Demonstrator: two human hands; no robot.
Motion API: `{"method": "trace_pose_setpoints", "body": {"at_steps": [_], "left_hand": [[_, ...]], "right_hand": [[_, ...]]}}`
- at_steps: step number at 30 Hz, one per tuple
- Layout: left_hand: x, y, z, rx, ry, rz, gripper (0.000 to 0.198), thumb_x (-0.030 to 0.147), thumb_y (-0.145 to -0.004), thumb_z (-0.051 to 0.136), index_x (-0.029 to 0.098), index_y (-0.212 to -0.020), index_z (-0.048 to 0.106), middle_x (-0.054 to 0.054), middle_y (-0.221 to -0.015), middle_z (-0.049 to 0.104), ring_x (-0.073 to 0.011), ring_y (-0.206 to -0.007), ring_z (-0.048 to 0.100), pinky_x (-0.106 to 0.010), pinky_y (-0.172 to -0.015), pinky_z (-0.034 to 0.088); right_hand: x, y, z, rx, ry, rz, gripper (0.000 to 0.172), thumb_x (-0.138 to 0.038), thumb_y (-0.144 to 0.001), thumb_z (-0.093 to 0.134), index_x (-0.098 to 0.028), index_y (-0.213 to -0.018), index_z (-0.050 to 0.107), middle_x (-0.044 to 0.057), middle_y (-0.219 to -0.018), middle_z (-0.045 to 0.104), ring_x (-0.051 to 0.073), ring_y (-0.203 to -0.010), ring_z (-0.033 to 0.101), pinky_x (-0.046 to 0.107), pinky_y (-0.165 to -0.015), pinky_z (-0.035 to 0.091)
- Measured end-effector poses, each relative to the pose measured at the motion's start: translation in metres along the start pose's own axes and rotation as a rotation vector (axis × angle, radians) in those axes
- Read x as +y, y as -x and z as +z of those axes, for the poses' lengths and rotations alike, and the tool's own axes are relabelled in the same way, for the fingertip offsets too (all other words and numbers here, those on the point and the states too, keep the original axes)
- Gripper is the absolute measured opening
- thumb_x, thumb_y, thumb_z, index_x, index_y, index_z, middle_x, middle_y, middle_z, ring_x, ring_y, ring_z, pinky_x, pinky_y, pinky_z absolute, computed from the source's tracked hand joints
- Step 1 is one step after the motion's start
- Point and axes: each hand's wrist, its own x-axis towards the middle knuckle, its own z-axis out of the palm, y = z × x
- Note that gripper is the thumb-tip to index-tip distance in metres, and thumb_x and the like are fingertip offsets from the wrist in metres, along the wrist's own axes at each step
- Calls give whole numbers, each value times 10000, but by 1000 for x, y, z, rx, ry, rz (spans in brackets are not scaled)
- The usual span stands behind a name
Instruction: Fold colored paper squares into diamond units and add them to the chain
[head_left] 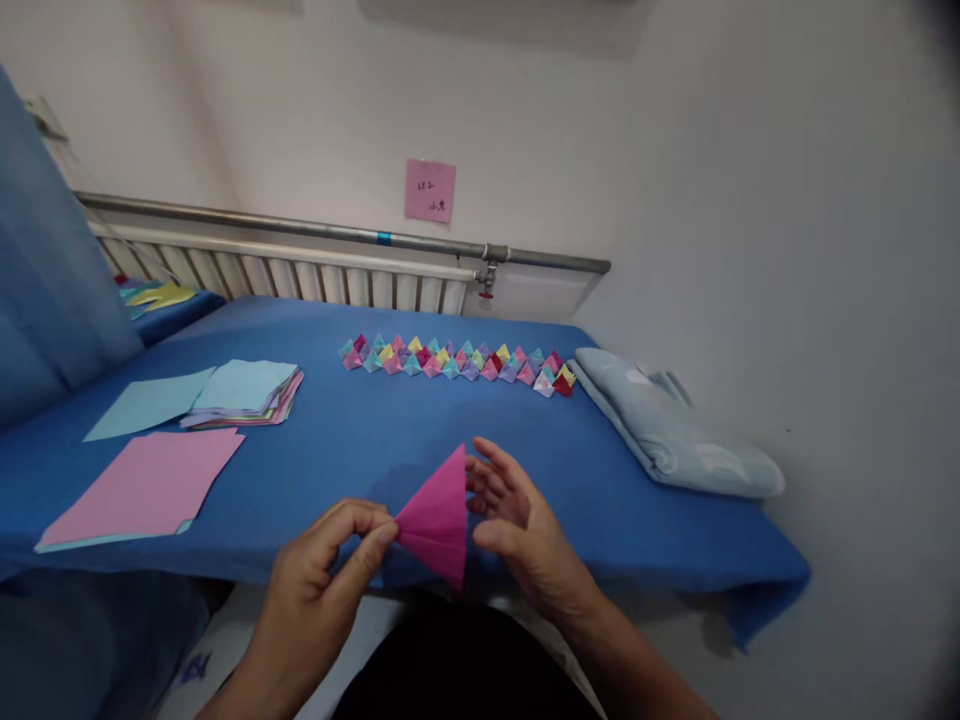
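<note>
Magenta paper, folded to a fan shape, held up over the near edge of the blue-covered surface. My left grip pinches its narrow tip, thumb against forefinger. My right grip is loosely open, fingers curved, just beside the wide edge; contact unclear. Beyond: small folded paper pieces in a close multicoloured band. Leftward, pink sheets and a paper stack, light blue on top. Rightward, a folded blanket.
</note>
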Motion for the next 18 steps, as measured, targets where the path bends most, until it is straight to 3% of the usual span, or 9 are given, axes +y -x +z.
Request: {"method": "trace_pose_setpoints", "body": {"at_steps": [2,4,7,9,11,13,18], "left_hand": [[0,0,5,10,63,-103,232,389,-866,538,210,-742,619,7,-776,639,-133,-745,593,-217,-657,467],[-1,-1,10,8,109,-176,257,429,-850,543,210,-743,624,4,-772,632,-142,-752,583,-226,-660,464],[0,-3,17,18,148,-244,286,463,-836,541,208,-739,626,5,-740,617,-147,-733,565,-233,-657,456],[-1,-4,21,33,169,-267,298,475,-828,543,206,-726,621,6,-721,609,-145,-717,558,-231,-655,452],[-2,-4,24,42,194,-279,304,481,-825,545,205,-722,620,6,-715,608,-145,-712,556,-227,-656,451],[-4,-2,25,27,214,-280,306,483,-826,545,203,-735,630,2,-715,614,-145,-708,557,-223,-653,452],[-9,1,26,-20,245,-289,295,475,-831,546,205,-762,642,1,-717,625,-137,-692,565,-214,-646,455]], "right_hand": [[3,-1,3,8,-117,81,830,-357,-581,795,-279,-1315,414,106,-1281,541,264,-1127,542,435,-937,425],[-1,2,7,-66,-106,152,761,-303,-563,806,-253,-1254,491,99,-1191,604,265,-1082,569,427,-928,431],[-11,6,11,-192,-139,173,575,-372,-625,760,-212,-1148,583,86,-1100,644,261,-1048,584,415,-931,428],[-14,7,12,-208,-208,162,636,-413,-629,750,-210,-1200,556,92,-1124,634,265,-1058,580,416,-937,424],[-12,6,14,-161,-230,178,761,-357,-571,796,-225,-1262,506,92,-1137,629,266,-1051,584,404,-914,438],[-9,4,18,-65,-209,206,780,-266,-536,816,-238,-1250,505,65,-1059,652,234,-958,613,359,-845,467],[-5,2,29,31,-171,222,486,-241,-629,756,-212,-1082,581,-10,-779,645,123,-656,572,244,-646,447]]}}
